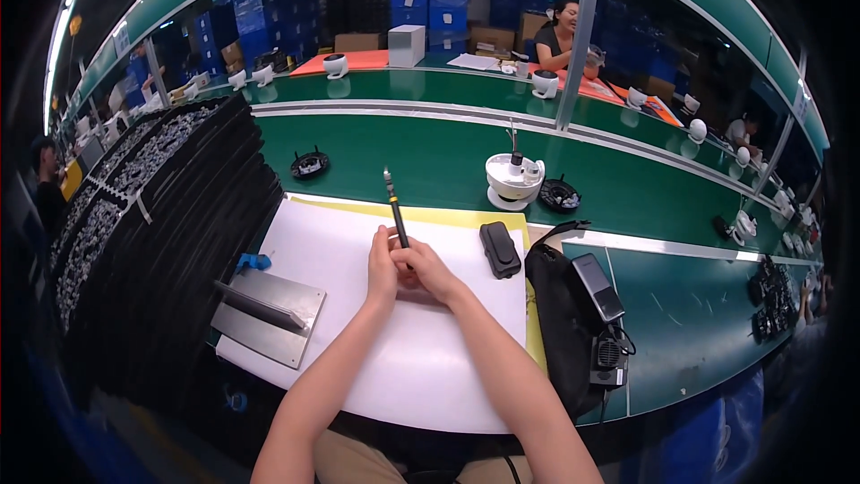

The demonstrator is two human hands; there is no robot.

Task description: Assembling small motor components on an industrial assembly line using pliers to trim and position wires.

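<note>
- White sheet (430, 358) on the bench: forearms (331, 403) cover part of its near edge.
- Mid-sheet, right hand (432, 271) grasps the lower end of a slim black tool (395, 208); left hand (382, 273) curls against it, whether gripping too I cannot tell. Fingers hide that end.
- Tool slants up from between them, its metal tip showing past the sheet's far edge.
- Black case (500, 249) near the sheet's far right corner.
- Beyond the far edge, a white device (512, 181).
- At the back, blue boxes (448, 16); their labels are unreadable.
</note>
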